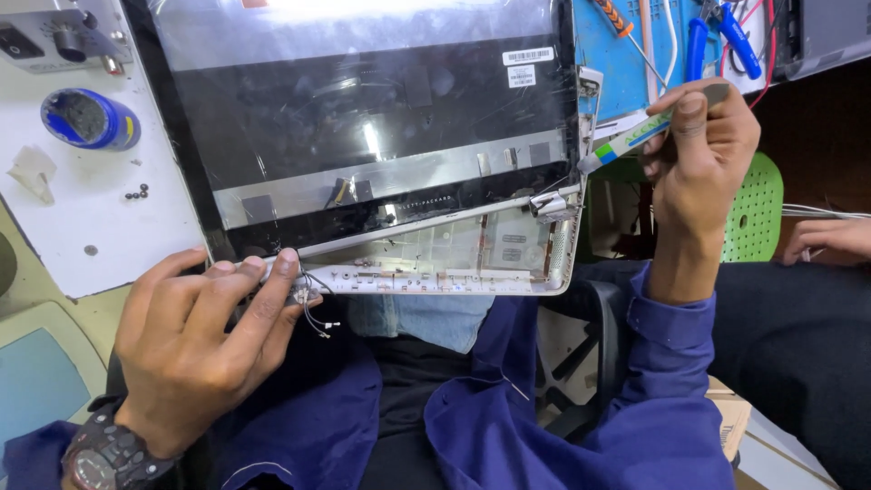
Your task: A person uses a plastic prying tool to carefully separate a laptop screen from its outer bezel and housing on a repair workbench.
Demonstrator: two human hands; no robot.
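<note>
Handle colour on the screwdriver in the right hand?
White with green, on the screwdriver in the right hand; head view.

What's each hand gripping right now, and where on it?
Right hand pinches a white-and-green screwdriver by its handle end. Left hand grips the laptop lid at its near-left corner.
</note>
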